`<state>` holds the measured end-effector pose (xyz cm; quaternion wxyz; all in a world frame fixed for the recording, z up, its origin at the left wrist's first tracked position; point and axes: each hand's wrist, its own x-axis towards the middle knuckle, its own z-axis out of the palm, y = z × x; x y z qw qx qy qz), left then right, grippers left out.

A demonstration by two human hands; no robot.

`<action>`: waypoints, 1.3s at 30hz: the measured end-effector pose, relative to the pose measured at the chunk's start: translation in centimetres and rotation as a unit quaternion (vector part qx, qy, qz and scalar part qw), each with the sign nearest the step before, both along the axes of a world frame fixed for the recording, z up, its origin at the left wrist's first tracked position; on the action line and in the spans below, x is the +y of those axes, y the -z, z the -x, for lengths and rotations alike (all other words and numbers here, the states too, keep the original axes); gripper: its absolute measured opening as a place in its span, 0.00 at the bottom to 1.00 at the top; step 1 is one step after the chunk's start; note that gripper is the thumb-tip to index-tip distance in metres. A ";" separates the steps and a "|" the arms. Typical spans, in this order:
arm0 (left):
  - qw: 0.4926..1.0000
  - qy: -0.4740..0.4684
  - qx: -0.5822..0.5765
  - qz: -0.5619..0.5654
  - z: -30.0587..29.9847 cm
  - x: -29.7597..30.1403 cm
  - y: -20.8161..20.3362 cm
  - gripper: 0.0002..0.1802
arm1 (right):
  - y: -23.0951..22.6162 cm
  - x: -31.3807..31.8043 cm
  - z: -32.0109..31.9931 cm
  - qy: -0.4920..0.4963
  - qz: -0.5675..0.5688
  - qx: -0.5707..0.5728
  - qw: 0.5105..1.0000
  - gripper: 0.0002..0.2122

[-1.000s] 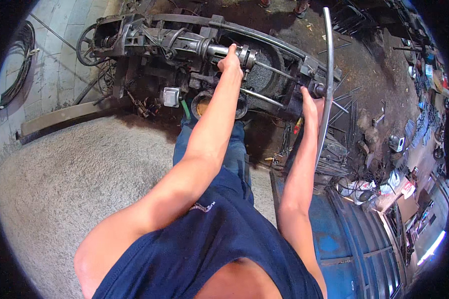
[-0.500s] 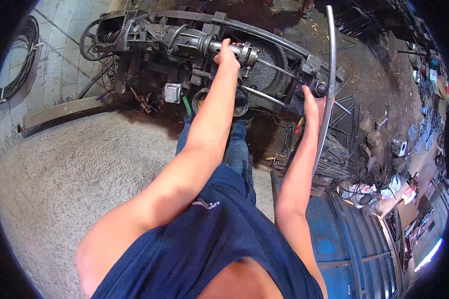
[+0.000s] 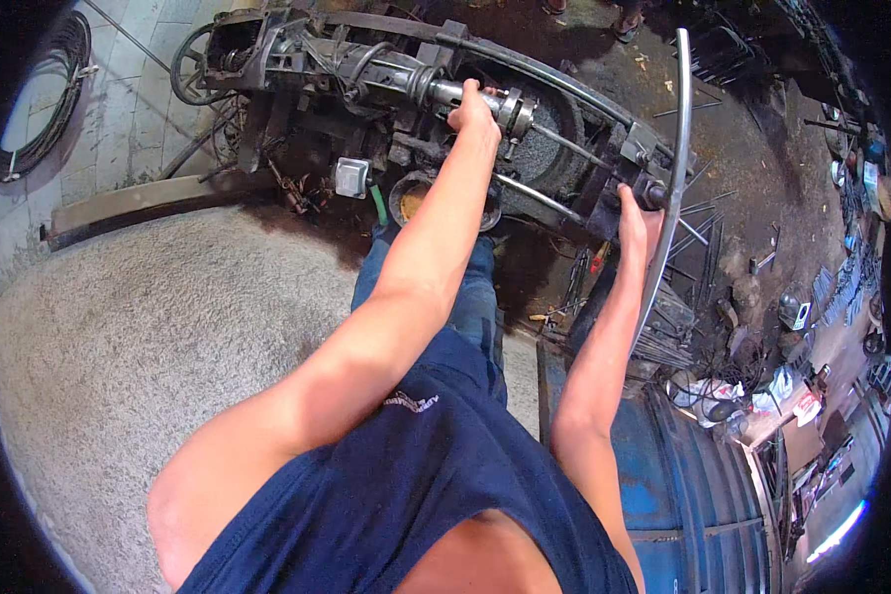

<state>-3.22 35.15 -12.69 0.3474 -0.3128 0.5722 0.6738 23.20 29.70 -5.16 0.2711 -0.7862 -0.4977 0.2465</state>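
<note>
A long, greasy metal machine (image 3: 366, 74) with a shaft and two guide rods lies across the top of the view. My left hand (image 3: 475, 114) is closed around its bright metal spindle (image 3: 450, 92), just left of a round collar (image 3: 517, 114). Farther right, my right hand (image 3: 638, 230) lies at a dark metal block (image 3: 609, 203) at the machine's end. Its thumb points up along the block, while the other fingers are mostly hidden. Beside that hand, touching or nearly so, rises a long, shiny metal bar (image 3: 681, 119).
A handwheel (image 3: 188, 64) is at the machine's left end. A grey box (image 3: 353, 177) and a round pan (image 3: 403, 198) sit in front of my legs. Metal rods (image 3: 663, 337) and scrap lie on the right, above a blue ribbed metal panel (image 3: 693, 485). Coiled cable (image 3: 54, 99) hangs upper left.
The machine and both hands appear slightly farther right and lower in the picture. Each hand stays at the same part of the machine.
</note>
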 end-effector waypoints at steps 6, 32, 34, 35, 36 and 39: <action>0.999 0.008 0.000 0.041 -0.6 0.3 -0.2 0.25 | 0.8 0.4 -1.2 -0.005 0.023 -0.021 1.000 0.30; 0.992 0.104 -0.014 0.074 -2.0 -0.2 -2.3 0.30 | -0.5 -0.4 -1.2 0.036 0.043 0.001 0.998 0.31; 0.983 0.179 -0.034 0.016 0.4 -2.0 -0.9 0.34 | -2.1 -1.4 1.0 0.047 0.015 0.043 0.998 0.31; 0.966 0.254 -0.029 -0.030 1.3 -2.8 -0.7 0.35 | -2.6 -1.7 1.3 0.057 0.001 0.061 0.997 0.30; 0.912 0.403 0.074 0.022 1.0 -4.5 -2.3 0.34 | -1.3 -3.0 0.7 0.021 -0.078 -0.017 0.997 0.33; 0.833 0.387 0.393 -0.052 0.2 -13.7 -10.8 0.17 | -5.3 -7.9 2.3 -0.059 0.043 -0.056 0.996 0.33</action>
